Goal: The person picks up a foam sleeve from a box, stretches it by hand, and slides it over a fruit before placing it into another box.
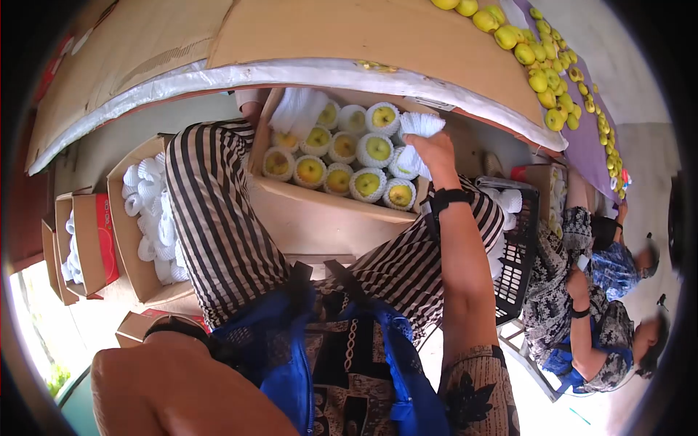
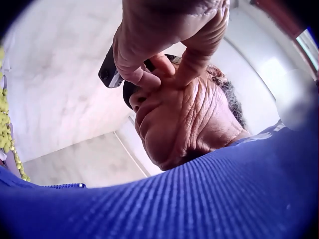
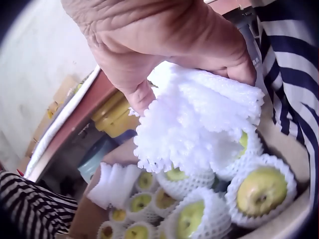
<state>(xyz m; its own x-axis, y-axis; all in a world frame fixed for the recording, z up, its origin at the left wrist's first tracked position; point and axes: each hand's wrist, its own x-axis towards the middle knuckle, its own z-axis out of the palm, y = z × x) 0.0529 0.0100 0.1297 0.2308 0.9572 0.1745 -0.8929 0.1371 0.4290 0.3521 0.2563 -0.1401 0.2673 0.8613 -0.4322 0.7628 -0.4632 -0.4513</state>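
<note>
My right hand [image 1: 436,152] grips a bunch of white foam net sleeves [image 3: 194,119] over the right back corner of an open cardboard box [image 1: 305,192]. Thumb and fingers press the sleeves from both sides, and their frilled ends point down at the fruit. Inside the box, yellow-green apples [image 1: 378,148] sit in rows, each in its own white foam net. More flattened foam sleeves [image 1: 294,109] lie in the box's left back corner. Raised to my face, the left hand [image 2: 172,30] has loosely bent fingers against it, beside a black device [image 2: 110,69]; the head view does not show this hand.
At left, a cardboard box [image 1: 131,254] holds many foam nets, with a red-sided box [image 1: 105,236] beyond it. A cardboard-covered table [image 1: 327,36] overhangs the apple box, loose apples [image 1: 542,80] at its right. A black crate [image 1: 516,280] and seated people [image 1: 582,327] are on the right.
</note>
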